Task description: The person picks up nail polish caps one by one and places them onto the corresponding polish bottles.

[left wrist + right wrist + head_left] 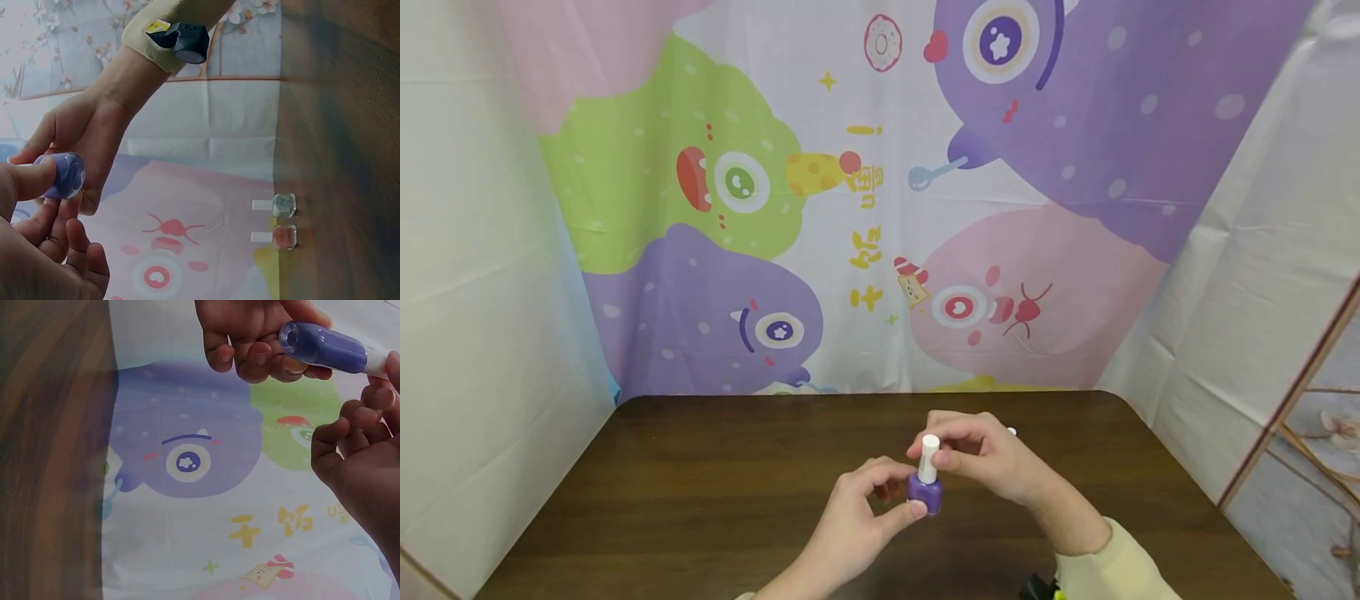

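A bottle of purple nail polish with a white cap is held upright above the table. My left hand pinches the purple glass body between thumb and fingers. From the right, my right hand grips the white cap with thumb and fingers. In the left wrist view the bottle's round base faces the camera, and the left fingers partly cover the body. The right wrist view shows the purple bottle lengthwise, its cap between the right fingertips. The cap sits on the bottle.
Two more nail polish bottles, one grey-green and one orange-red, both white-capped, stand on the dark wooden table. In the head view the right hand mostly hides them. A cartoon-print curtain hangs behind the table's far edge.
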Tool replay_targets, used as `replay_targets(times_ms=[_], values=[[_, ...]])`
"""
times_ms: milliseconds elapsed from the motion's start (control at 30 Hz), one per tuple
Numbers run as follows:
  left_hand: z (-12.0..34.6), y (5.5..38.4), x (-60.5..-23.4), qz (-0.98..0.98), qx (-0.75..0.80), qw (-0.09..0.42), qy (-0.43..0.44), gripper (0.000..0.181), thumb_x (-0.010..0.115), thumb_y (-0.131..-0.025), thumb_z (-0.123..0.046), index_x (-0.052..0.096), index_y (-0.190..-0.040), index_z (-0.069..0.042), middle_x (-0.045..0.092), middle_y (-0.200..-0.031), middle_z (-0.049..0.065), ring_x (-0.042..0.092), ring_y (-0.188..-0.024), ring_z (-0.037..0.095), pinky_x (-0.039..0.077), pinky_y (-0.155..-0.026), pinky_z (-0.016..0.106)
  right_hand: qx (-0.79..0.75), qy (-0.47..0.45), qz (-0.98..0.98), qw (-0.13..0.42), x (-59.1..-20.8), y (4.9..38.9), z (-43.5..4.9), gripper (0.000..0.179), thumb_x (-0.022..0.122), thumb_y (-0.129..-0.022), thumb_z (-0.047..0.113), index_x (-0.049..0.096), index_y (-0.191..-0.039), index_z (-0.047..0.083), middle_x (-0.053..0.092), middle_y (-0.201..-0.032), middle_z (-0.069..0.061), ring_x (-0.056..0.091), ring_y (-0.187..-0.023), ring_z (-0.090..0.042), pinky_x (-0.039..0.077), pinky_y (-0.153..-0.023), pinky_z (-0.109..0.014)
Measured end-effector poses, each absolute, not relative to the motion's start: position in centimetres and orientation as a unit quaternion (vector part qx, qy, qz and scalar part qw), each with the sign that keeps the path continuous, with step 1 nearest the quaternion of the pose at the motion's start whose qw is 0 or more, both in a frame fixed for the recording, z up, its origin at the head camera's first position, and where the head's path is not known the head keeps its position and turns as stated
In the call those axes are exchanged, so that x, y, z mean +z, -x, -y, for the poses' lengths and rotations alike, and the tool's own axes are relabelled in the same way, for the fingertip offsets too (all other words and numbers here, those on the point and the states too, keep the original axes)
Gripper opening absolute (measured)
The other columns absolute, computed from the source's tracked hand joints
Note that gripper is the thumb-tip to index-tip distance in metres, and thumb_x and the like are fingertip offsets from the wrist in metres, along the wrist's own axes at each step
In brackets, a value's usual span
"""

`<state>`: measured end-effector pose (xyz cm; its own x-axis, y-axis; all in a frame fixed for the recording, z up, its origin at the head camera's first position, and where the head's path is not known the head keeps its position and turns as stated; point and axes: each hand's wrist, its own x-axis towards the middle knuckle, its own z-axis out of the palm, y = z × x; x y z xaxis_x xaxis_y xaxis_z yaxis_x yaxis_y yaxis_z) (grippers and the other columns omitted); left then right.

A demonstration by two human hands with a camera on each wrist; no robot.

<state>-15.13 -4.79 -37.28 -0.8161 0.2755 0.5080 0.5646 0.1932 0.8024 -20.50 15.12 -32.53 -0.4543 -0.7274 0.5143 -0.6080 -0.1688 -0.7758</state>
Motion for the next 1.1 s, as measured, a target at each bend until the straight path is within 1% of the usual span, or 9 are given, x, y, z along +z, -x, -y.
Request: replay_targets(times_ms=[233,367,433,500,567,633,733,867,1100], values=[[4.70,15.00,-36.90,0.772,-0.574,0.113,0.249,0.022,0.077,-0.077,-0.025,0.070,-0.096,-0.017,0.060,-0.079,-0.002,0.051,-0.075,0.012,0.043,-0.069,0.024,-0.551,0.510,-0.661,0.002,-32.70,20.49,-15.12,0.015,0.059,-0.091,0.004,0.068,-0.103,0.002,0.051,-0.076,-0.007,0.046,-0.074,-0.007,0.044,-0.056,-0.025],[4.65,14.97,-36.74,0.776,-0.577,0.100,0.232,0.022,0.078,-0.076,-0.026,0.070,-0.095,-0.018,0.060,-0.080,-0.004,0.050,-0.076,0.012,0.041,-0.070,0.023,-0.556,0.485,-0.675,-0.015,-32.76,20.36,-15.07,0.012,0.063,-0.089,0.005,0.069,-0.099,0.003,0.044,-0.070,-0.005,0.041,-0.068,-0.008,0.038,-0.050,-0.026],[4.64,15.01,-36.77,0.780,-0.575,0.097,0.228,0.022,0.078,-0.076,-0.027,0.070,-0.095,-0.019,0.060,-0.081,-0.005,0.050,-0.076,0.012,0.041,-0.070,0.024,-0.561,0.473,-0.679,-0.021,-32.81,20.30,-15.04,0.011,0.065,-0.087,0.007,0.070,-0.097,0.003,0.041,-0.069,-0.005,0.040,-0.068,-0.009,0.035,-0.049,-0.028],[4.63,15.08,-36.83,0.783,-0.571,0.098,0.226,0.021,0.078,-0.076,-0.028,0.070,-0.094,-0.020,0.060,-0.082,-0.006,0.050,-0.076,0.012,0.042,-0.070,0.024,-0.568,0.461,-0.681,-0.022,-32.85,20.26,-14.96,0.008,0.067,-0.086,0.009,0.069,-0.093,0.005,0.043,-0.070,-0.005,0.040,-0.069,-0.009,0.034,-0.049,-0.027],[4.61,15.17,-36.92,0.786,-0.567,0.101,0.224,0.021,0.078,-0.075,-0.028,0.070,-0.093,-0.022,0.060,-0.081,-0.008,0.050,-0.076,0.011,0.043,-0.070,0.027,-0.576,0.450,-0.682,-0.021,-32.88,20.18,-14.86,0.005,0.069,-0.085,0.011,0.066,-0.086,0.007,0.043,-0.071,-0.005,0.045,-0.073,-0.008,0.037,-0.052,-0.025],[4.59,15.21,-36.94,0.786,-0.569,0.101,0.219,0.021,0.079,-0.075,-0.027,0.069,-0.093,-0.022,0.059,-0.081,-0.009,0.050,-0.075,0.011,0.044,-0.070,0.029,-0.580,0.436,-0.687,-0.023,-32.85,20.10,-14.75,0.011,0.071,-0.083,0.011,0.061,-0.080,0.008,0.043,-0.071,-0.005,0.049,-0.076,-0.008,0.039,-0.053,-0.023],[4.55,15.20,-36.92,0.786,-0.572,0.099,0.212,0.021,0.079,-0.074,-0.026,0.069,-0.092,-0.023,0.059,-0.080,-0.011,0.050,-0.075,0.011,0.045,-0.070,0.032,-0.580,0.420,-0.698,-0.032,-32.80,20.02,-14.64,0.020,0.073,-0.081,0.009,0.055,-0.074,0.009,0.043,-0.071,-0.003,0.050,-0.074,-0.008,0.038,-0.052,-0.023],[4.49,15.19,-36.90,0.785,-0.576,0.097,0.205,0.021,0.080,-0.073,-0.026,0.069,-0.091,-0.024,0.059,-0.080,-0.011,0.050,-0.075,0.012,0.044,-0.070,0.031,-0.578,0.405,-0.707,-0.045,-32.76,20.01,-14.51,0.022,0.076,-0.077,0.008,0.055,-0.073,0.010,0.047,-0.071,-0.004,0.041,-0.067,-0.008,0.032,-0.047,-0.025],[4.30,15.26,-36.97,0.782,-0.580,0.108,0.202,0.020,0.081,-0.073,-0.025,0.069,-0.089,-0.023,0.059,-0.078,-0.008,0.050,-0.073,0.011,0.044,-0.069,0.028,-0.591,0.396,-0.701,-0.040,-32.70,19.91,-14.24,0.030,0.077,-0.076,0.009,0.048,-0.070,0.008,0.038,-0.069,-0.008,0.038,-0.064,-0.007,0.031,-0.046,-0.026]])
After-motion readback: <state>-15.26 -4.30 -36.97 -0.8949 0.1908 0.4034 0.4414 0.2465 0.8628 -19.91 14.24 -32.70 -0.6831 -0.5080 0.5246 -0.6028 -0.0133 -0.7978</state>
